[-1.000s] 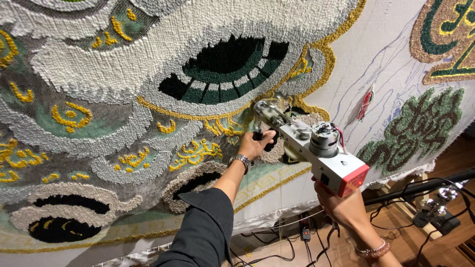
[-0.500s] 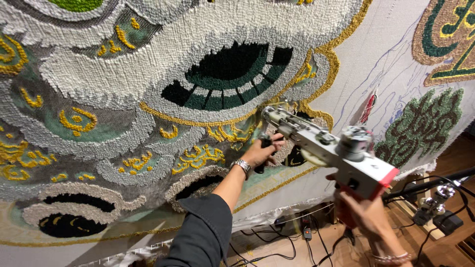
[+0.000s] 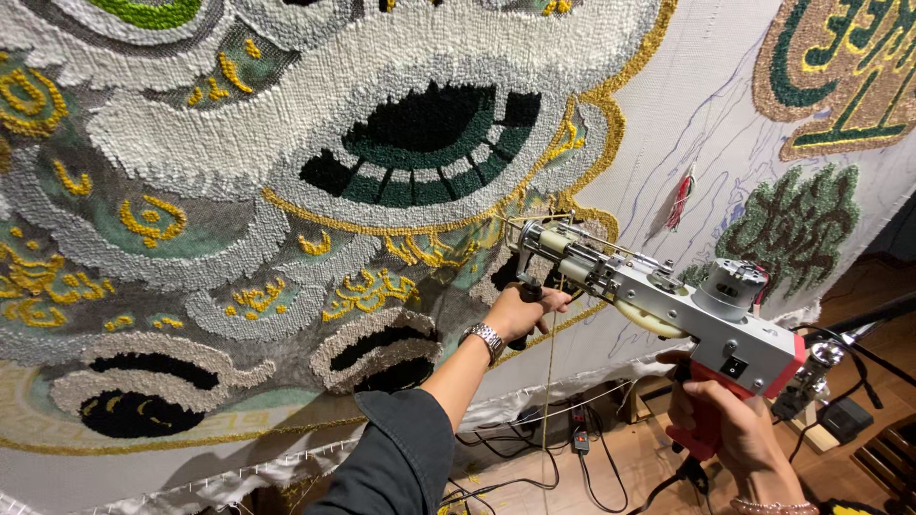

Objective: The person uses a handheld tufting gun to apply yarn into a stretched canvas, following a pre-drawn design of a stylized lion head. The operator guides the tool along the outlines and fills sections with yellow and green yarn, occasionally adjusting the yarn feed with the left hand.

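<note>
While both hands grip it, a tufting gun (image 3: 658,300) points its needle end at a large tufted rug (image 3: 286,191) stretched upright across the left and centre of the scene. The left hand (image 3: 520,313) is curled tight around the gun's black front handle (image 3: 528,291), just below the needle end, knuckles toward the cloth; a metal wristwatch (image 3: 486,337) sits on that wrist above a dark sleeve (image 3: 396,463). The right hand (image 3: 730,429), low at the near right, is wrapped closed around the red rear grip (image 3: 711,420), fingers folded over it, with a beaded bracelet (image 3: 773,505) at the wrist. The gun's grey body slants from that grip up and left to the cloth, its tip at or just beside the fabric near a gold yarn border (image 3: 592,105); whether it touches cannot be told. A thin strand of yarn (image 3: 551,381) hangs down below the left hand. The rug shows white, grey, green and black pile with yellow curls. To the far right, the white backing cloth (image 3: 706,114) carries drawn outlines and separate green and gold tufted patches (image 3: 792,224). Cables and a power strip (image 3: 579,429) lie on the wooden floor (image 3: 630,467) below.
</note>
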